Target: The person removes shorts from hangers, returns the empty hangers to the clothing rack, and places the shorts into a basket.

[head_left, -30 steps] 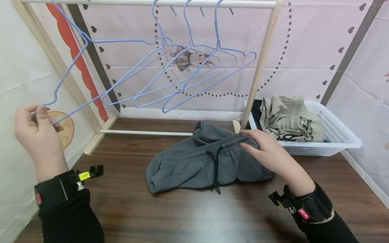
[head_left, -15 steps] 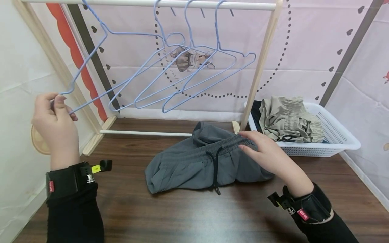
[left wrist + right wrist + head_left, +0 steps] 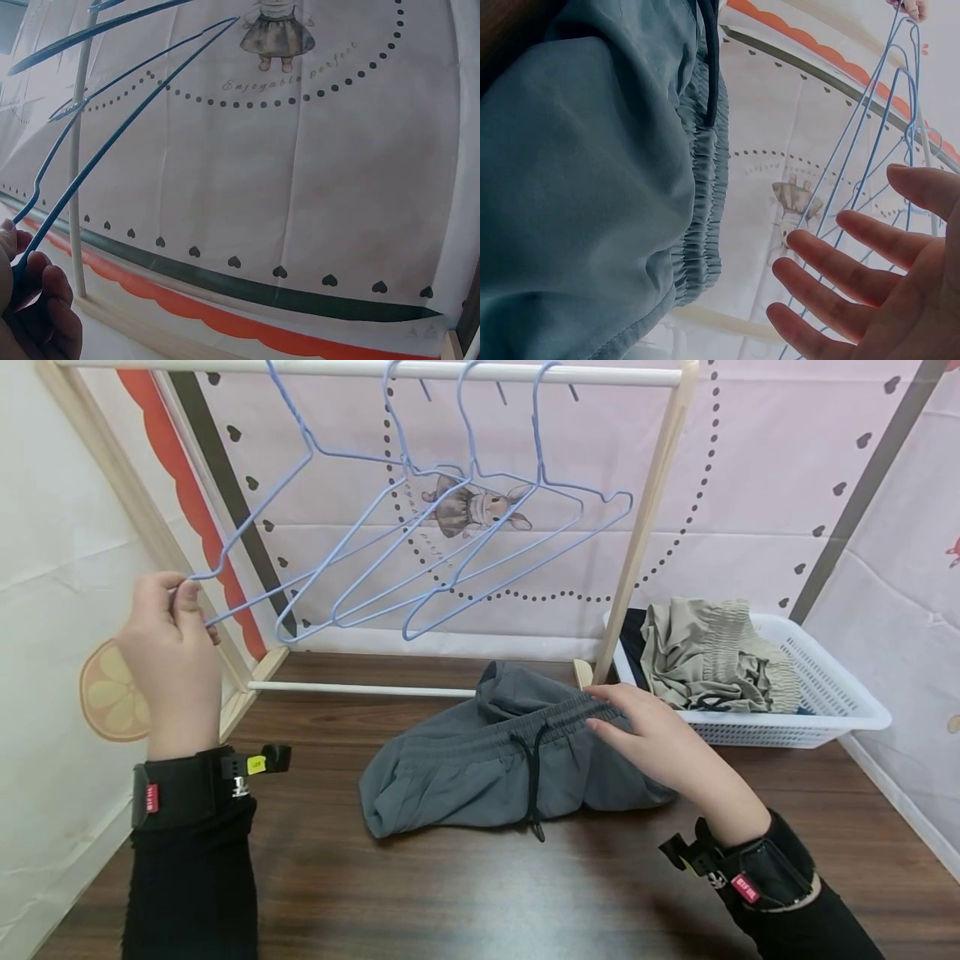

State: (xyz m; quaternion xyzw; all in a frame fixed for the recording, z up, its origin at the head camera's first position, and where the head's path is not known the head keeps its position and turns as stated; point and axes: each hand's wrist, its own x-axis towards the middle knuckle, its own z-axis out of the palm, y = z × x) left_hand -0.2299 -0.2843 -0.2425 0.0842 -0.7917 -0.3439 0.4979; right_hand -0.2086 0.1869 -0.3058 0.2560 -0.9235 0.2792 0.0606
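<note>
My left hand (image 3: pixel 176 652) pinches the lower left corner of a blue wire clothes hanger (image 3: pixel 274 495), whose hook reaches up to the rail. In the left wrist view, fingers and thumb curl round the wire end. A pair of grey drawstring trousers or shorts (image 3: pixel 465 777) lies bunched on the floor, its elastic waistband towards the upper right and black cord at the front. My right hand (image 3: pixel 660 739) hovers by the right end of that waistband. Its fingers are spread and hold nothing; the right wrist view shows them apart from the cloth.
Three more blue hangers (image 3: pixel 442 587) hang from the white rail (image 3: pixel 615 374) of a wooden-sided rack (image 3: pixel 651 502). A white basket (image 3: pixel 840 693) at the right holds beige clothing (image 3: pixel 697 643) and something dark. Patterned sheets (image 3: pixel 772 527) form the surrounding walls.
My left hand has moved right and slightly up, sliding the held hanger's hook rightward along the rail towards the other hangers. The right hand and the grey garment have hardly moved.
</note>
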